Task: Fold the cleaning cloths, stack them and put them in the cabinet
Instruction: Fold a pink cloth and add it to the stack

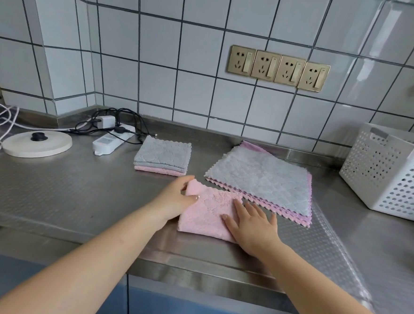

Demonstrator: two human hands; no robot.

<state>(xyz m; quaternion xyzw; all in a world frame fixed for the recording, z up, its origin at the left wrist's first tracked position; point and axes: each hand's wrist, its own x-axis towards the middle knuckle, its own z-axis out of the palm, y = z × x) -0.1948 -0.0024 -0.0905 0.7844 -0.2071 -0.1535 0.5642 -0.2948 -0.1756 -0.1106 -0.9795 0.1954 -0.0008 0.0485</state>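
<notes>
While the left hand [177, 199] pinches the far left corner of a pink cloth [208, 212], thumb on top and fingers curled round the edge, the right hand [251, 225] lies flat on the cloth's right side with straight fingers, pressing it to the counter [75, 196]. The cloth is already folded small and sits near the counter's front edge, just in front of the two piles.

It looks like soft, fluffy microfibre: light, limp, with no stiffness of its own, so it will probably sag and fall open if lifted by one corner. The safer hold is likely along the folded edge or with a palm under the whole square, keeping the layers together. The steel top looks smooth, so the cloth may slide when pushed.

Just behind to the left sits a stack of folded cloths [162, 157], grey over pink, where this one most likely belongs. To the right, touching or nearly touching the pink cloth, lies a pile of unfolded cloths [260, 180], grey on top with pink and purple edges showing. Farther right stands a white perforated basket [383, 174]. At the far left are a power strip [109, 141] with cables and a round kettle base [36, 143]. Several cloths remain to fold.
</notes>
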